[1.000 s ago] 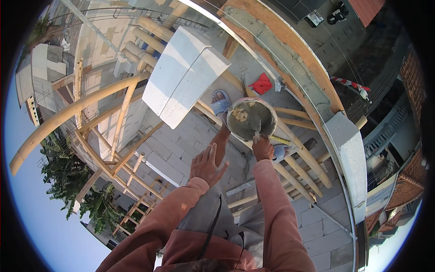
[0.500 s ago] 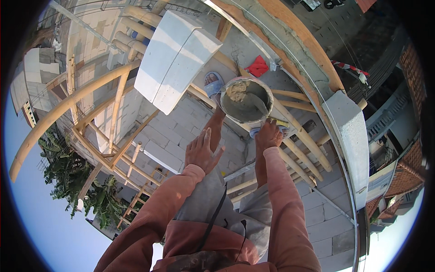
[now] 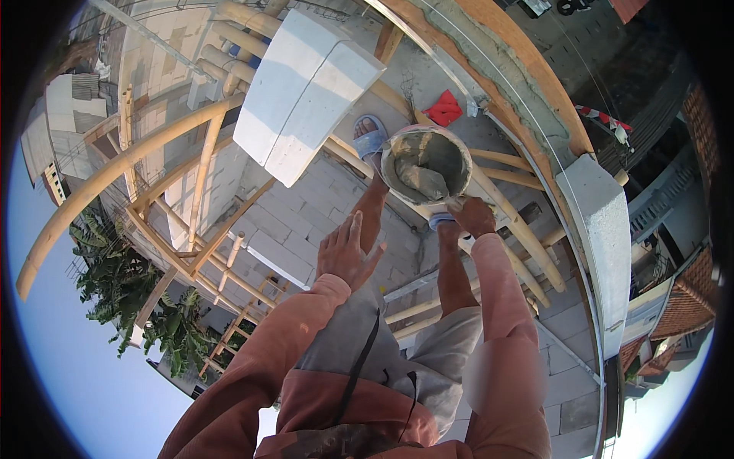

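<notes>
My right hand is closed around the handle of a trowel at the near rim of a round bucket. The trowel's blade lies inside, coated in grey mortar that also lines the bucket walls. Most of the handle is hidden by my fingers. My left hand holds nothing; its dusty fingers are stretched out over my left leg, thumb apart. Beyond it, to the upper left, rest large pale blocks side by side on bamboo poles.
Bamboo poles run under and beside the bucket, where my sandalled feet stand. A red cloth lies behind it. On the right, a curved wall carries wet mortar, a string line and a pale block. A bamboo railing bends along the left.
The trowel blade has swung left and nearer within the bucket, turning over mortar. My right hand has shifted slightly right. My left hand stays over the leg. The whole view has moved a little.
</notes>
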Demonstrator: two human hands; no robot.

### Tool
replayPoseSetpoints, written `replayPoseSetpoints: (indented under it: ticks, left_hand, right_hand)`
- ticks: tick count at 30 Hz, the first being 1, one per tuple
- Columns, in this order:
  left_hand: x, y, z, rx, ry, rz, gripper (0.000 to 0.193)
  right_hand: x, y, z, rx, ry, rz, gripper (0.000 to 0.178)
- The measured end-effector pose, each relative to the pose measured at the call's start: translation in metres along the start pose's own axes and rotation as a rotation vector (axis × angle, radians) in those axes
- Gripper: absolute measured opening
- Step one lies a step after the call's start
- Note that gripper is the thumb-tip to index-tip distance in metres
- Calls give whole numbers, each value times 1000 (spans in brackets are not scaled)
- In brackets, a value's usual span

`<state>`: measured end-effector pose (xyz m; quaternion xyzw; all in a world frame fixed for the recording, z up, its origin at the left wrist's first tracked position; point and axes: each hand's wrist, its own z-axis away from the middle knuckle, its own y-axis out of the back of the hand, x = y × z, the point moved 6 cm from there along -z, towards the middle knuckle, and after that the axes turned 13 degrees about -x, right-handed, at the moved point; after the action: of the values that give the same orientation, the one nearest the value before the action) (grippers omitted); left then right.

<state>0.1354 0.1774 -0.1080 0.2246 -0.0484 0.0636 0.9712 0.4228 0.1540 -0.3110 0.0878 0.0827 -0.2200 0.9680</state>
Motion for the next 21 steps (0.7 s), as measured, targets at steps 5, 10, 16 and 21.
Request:
replayPoseSetpoints:
  ticks: [5,10,16,21]
  left_hand:
    - [-2,-4,1,-9,23,-32,86]
    - [6,-1,2,22,-2,-37,85]
    - [3,-3,3,56,10,-53,84]
    - [-2,-1,5,93,-15,-28,83]
  right_hand:
    - [35,-2,10,91,211,-150,69]
    - [61,-10,27,7,344,-380,62]
    - [27,14,78,-211,201,-637,56]
    - [-55,111,124,129,544,-741,49]
